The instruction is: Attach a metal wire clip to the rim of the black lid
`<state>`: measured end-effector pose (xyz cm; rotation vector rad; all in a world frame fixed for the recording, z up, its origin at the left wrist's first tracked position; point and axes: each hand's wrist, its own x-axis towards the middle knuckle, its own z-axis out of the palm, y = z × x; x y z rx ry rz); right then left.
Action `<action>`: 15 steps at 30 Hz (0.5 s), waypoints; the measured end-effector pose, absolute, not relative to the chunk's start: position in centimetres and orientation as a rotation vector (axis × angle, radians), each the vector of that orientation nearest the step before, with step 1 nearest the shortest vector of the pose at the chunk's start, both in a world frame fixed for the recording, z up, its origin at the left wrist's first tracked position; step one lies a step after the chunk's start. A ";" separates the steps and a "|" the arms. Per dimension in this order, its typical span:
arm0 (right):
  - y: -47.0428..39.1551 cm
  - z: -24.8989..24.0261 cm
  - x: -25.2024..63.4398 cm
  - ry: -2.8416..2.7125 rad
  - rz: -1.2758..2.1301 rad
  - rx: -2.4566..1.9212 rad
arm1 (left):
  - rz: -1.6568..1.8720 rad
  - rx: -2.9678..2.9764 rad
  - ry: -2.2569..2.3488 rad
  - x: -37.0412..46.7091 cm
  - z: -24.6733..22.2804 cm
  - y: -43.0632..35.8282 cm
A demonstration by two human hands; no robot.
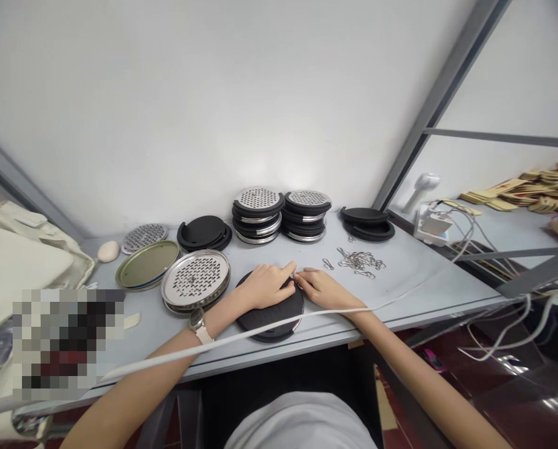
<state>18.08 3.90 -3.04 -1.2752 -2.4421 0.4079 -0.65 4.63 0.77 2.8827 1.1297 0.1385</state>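
Note:
A round black disc (272, 321) lies on the table in front of me, with a thin metal strip showing along its right rim. My left hand (267, 287) rests over its upper part, thumb and forefinger closed at the far right edge. Against that same edge, the fingertips of my right hand (323, 289) are pinched together, meeting those of the left. Whatever is between the fingers is too small and covered to name. Just beyond my right hand is a loose pile of metal snap hooks (360, 260), with a single snap hook (328, 264) nearer to it.
Two stacks of perforated metal discs in black rims, a left stack (259, 218) and a right stack (307, 218), stand by the wall. Leftward are grater-like plates (195, 277), green lids (148, 265) and black discs (204, 234). A white cable (316, 313) crosses before my forearms.

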 end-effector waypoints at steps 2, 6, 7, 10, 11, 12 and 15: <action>3.9 -3.0 18.1 -2.437 0.407 -1.280 | 0.135 2.878 1.137 -0.6 0.8 4.6; 3.8 -2.9 18.0 -2.436 0.412 -1.293 | 0.132 2.866 1.155 -0.7 1.2 4.5; 3.7 -2.8 17.9 -2.437 0.412 -1.296 | 0.137 2.862 1.158 -0.8 1.3 4.3; 3.6 -2.4 17.7 -2.429 0.414 -1.302 | 0.224 2.847 1.193 -1.8 1.6 2.6; 3.5 -2.3 17.7 -2.428 0.412 -1.301 | 0.280 2.861 1.208 -2.3 1.6 1.6; 3.5 -2.2 17.6 -2.426 0.410 -1.298 | 0.359 2.895 1.227 -2.9 1.5 0.3; 3.5 -2.1 17.6 -2.422 0.418 -1.283 | 0.645 2.994 1.195 -4.8 1.2 -4.7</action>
